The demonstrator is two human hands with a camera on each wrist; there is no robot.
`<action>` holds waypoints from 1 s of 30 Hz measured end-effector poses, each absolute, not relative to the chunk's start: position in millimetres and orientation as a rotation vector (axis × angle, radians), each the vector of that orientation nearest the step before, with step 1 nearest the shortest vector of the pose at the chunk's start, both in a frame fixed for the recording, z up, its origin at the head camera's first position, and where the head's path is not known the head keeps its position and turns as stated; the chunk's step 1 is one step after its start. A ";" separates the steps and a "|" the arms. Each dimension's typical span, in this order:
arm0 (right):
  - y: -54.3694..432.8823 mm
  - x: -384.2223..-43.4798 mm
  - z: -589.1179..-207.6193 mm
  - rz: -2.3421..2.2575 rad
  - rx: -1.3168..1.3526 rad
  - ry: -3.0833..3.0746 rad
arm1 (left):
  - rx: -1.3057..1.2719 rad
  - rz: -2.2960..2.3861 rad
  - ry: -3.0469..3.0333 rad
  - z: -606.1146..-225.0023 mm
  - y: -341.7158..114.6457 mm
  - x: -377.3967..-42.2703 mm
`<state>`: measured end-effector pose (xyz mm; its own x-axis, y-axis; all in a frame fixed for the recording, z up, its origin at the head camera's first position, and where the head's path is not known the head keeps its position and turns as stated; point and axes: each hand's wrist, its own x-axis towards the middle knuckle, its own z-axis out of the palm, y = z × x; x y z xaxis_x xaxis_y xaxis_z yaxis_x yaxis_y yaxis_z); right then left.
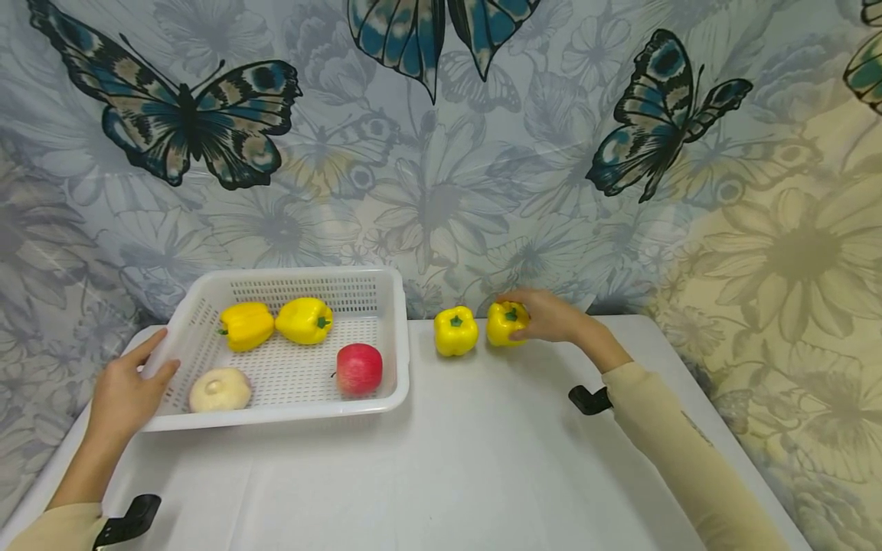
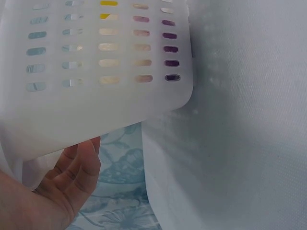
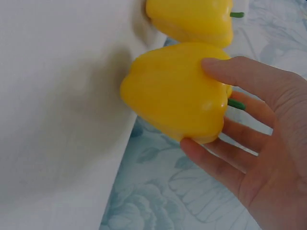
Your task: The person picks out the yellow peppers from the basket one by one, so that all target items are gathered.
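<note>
My left hand [image 1: 127, 390] grips the left rim of a white slotted plastic basket [image 1: 276, 417]. In the left wrist view, its fingers [image 2: 86, 167] curl at the basket's rim. Inside the basket lie two yellow bell peppers, one on the left [image 1: 248, 326] and one beside it [image 1: 304, 321], a red apple [image 1: 359, 370] and a round cream-coloured vegetable [image 1: 220, 389] with a dimpled top. On the table, my right hand [image 1: 547, 315] holds a yellow bell pepper [image 3: 175, 91] between thumb and fingers, its green stem toward the palm. Another yellow bell pepper [image 1: 455, 332] stands just left of it.
A white cloth covers the table [image 1: 441, 474]. Right behind the table's back edge hangs a flowered backdrop [image 1: 441, 176] with large butterflies. Black wrist mounts stick out from the left sleeve [image 1: 134, 520] and the right sleeve [image 1: 590, 399].
</note>
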<state>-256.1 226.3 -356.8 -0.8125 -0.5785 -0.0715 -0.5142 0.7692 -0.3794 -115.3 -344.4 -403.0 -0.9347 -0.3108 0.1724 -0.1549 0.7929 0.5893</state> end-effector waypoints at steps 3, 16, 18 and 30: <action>225.6 -258.7 -357.7 -0.507 -0.870 2.756 | 0.368 -0.865 -2.726 -402.5 -344.1 -115.0; 223.1 -268.3 -358.9 -0.529 -0.829 2.659 | 0.377 -0.868 -2.725 -402.1 -343.1 -114.8; 223.5 -268.6 -358.2 -0.535 -0.813 2.652 | 0.378 -0.864 -2.724 -402.2 -343.0 -114.9; 224.6 -268.2 -356.4 -0.532 -0.836 2.643 | 0.357 -0.850 -2.722 -401.8 -342.7 -113.2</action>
